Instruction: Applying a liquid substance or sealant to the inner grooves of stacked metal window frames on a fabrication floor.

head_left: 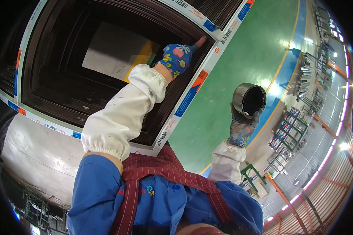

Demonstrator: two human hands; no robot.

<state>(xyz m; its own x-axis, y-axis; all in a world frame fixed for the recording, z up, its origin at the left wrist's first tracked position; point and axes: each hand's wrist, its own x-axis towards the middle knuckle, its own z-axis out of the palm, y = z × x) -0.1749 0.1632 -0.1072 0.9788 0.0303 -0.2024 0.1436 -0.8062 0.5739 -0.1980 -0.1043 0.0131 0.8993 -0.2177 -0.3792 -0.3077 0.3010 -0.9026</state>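
Note:
My left hand [175, 59], in a blue flower-patterned glove, reaches over a stack of dark frames [51, 100] faced with pale printed tape. Its index finger stretches out, with the bare fingertip at the inner side of the frame's upper right corner [208, 40]. The other fingers are mostly hidden behind the hand, and I see nothing held there. Out to the right, away from the frames, my right hand [241, 127] grips a round metal cup [242, 96] from below. The cup is tilted with its mouth toward me, and its inside is coated black. Dark smears cover the right glove.
More stacked frames [223, 9] adjoin at the top. A pale sheet [110, 51] with a yellow band shows through the frame opening. Green floor [208, 105] runs along the right, with a blue stripe beyond. Racks of profiles [290, 127] stand farther right.

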